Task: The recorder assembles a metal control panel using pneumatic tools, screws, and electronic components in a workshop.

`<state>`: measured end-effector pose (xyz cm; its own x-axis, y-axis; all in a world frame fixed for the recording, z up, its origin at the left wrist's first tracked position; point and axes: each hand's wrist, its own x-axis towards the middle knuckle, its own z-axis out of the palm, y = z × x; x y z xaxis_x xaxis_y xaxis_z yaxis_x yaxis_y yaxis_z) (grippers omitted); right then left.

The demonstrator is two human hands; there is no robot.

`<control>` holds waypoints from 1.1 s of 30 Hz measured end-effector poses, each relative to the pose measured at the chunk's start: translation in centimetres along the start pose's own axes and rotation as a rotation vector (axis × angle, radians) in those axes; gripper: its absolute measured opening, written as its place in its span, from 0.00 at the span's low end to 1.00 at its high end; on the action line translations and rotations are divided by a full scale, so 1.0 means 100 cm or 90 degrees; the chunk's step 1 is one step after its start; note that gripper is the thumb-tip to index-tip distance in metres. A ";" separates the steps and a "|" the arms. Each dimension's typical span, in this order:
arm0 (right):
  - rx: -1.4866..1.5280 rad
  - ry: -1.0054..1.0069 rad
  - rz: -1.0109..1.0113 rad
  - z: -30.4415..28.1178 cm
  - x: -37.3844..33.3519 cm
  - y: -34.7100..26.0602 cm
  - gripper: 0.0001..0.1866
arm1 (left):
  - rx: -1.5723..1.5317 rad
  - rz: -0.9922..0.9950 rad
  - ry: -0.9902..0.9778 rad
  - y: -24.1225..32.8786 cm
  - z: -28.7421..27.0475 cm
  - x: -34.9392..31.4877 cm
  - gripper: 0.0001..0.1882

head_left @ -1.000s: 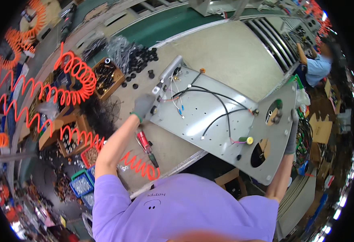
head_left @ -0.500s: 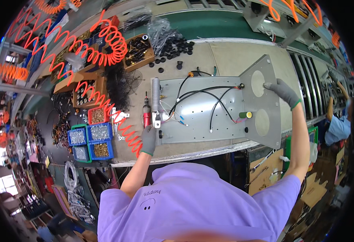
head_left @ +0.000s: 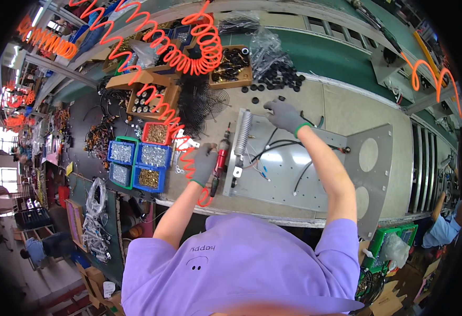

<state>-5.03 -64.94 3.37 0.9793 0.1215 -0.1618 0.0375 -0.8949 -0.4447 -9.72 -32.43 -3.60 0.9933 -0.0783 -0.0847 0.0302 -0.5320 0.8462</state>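
My left hand (head_left: 204,163), in a grey glove, rests on the bench just left of a red and black air screwdriver (head_left: 221,160). Its fingers are loosely stretched out beside the tool, not wrapped round it. Over the far side of a grey sheet-metal panel (head_left: 289,184) reaches my right hand (head_left: 284,116), gloved too, with fingers apart and nothing in them. A small black cap (head_left: 282,98) lies just beyond its fingertips. Along the panel's left end runs a coil spring (head_left: 243,131). Black cables (head_left: 281,144) lie across the panel, partly hidden by my right forearm. An upright plate (head_left: 370,179) with two round holes stands at its right end.
Blue bins (head_left: 153,156) and a red bin (head_left: 157,132) of small fasteners stand at left. Behind are black wire guards (head_left: 199,102), a cardboard box of parts (head_left: 231,67) and piled black caps (head_left: 286,76). Orange coiled hoses (head_left: 199,60) hang overhead. A co-worker (head_left: 444,226) is at far right.
My right hand has let go of the holed plate and moved left toward the black caps. My left hand now lies left of the screwdriver's body. The whole view has shifted.
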 end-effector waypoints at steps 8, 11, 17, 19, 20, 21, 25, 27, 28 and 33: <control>0.088 0.067 0.062 0.026 0.145 -0.010 0.14 | 0.012 0.036 0.002 -0.021 0.028 0.009 0.11; 0.049 0.094 0.043 0.043 0.195 -0.003 0.14 | 0.001 0.042 0.014 -0.011 0.032 0.042 0.10; 0.086 0.031 -0.113 0.074 0.258 -0.013 0.13 | 0.005 0.158 0.083 0.008 0.036 0.151 0.09; -0.057 -0.042 -0.106 0.079 0.266 -0.029 0.13 | 0.024 0.182 0.092 0.009 0.039 0.184 0.08; -0.202 -0.044 -0.056 0.071 0.267 -0.035 0.12 | 0.017 0.188 0.085 0.010 0.041 0.196 0.08; -0.204 -0.050 -0.057 0.060 0.269 -0.038 0.12 | 0.008 0.197 0.076 0.012 0.043 0.205 0.07; -0.408 0.061 -0.014 0.051 0.276 -0.020 0.10 | 0.032 0.209 0.105 0.002 0.041 0.214 0.07; -0.196 -0.024 0.017 0.045 0.275 -0.005 0.10 | 0.023 0.194 0.091 -0.009 0.044 0.209 0.07; -0.067 -0.038 0.026 0.048 0.278 -0.001 0.11 | 0.014 0.182 0.091 -0.011 0.046 0.206 0.07; -0.114 -0.060 -0.059 0.041 0.273 -0.017 0.13 | -0.023 0.142 0.074 -0.005 0.053 0.199 0.07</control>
<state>20.79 -58.36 -3.87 0.9474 0.2389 -0.2128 0.1697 -0.9392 -0.2986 9.41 -38.18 -8.52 0.9820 -0.0921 0.1648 -0.1888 -0.4814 0.8559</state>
